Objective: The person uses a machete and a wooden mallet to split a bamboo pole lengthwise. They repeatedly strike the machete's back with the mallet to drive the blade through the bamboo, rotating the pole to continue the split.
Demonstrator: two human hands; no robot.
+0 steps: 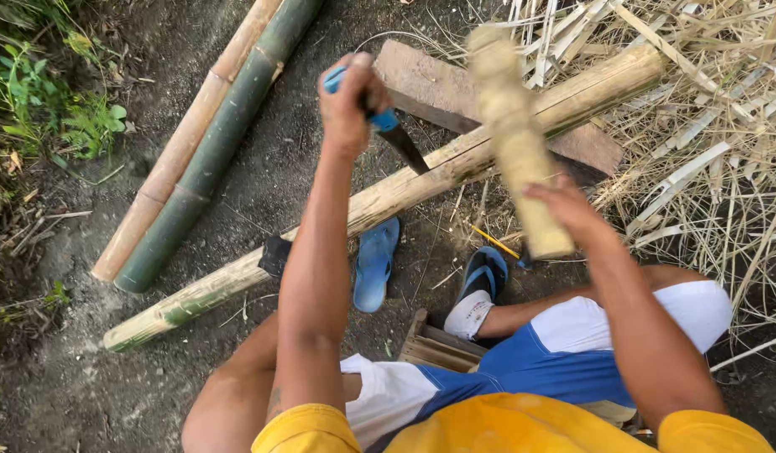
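Bamboo pole [388,197] runs diag. lower-left to upper-right, L fingers [350,101] grip blade [404,144], R fingers [568,205] grip club [518,138]

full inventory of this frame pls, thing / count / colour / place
bamboo pole: 1, tan with green end, diagonal across the ground
spare bamboo poles: 2, one tan, one green, upper left, side by side
wooden plank: 1, brown, under the pole
bamboo strips: pile, pale straw, right
knife: 1, blue handle, dark blade on the pole
bamboo club: 1, pale tan, raised
sandals: 2, blue, one worn
wooden stool: 1, under the person
left hand: grips knife
right hand: grips club
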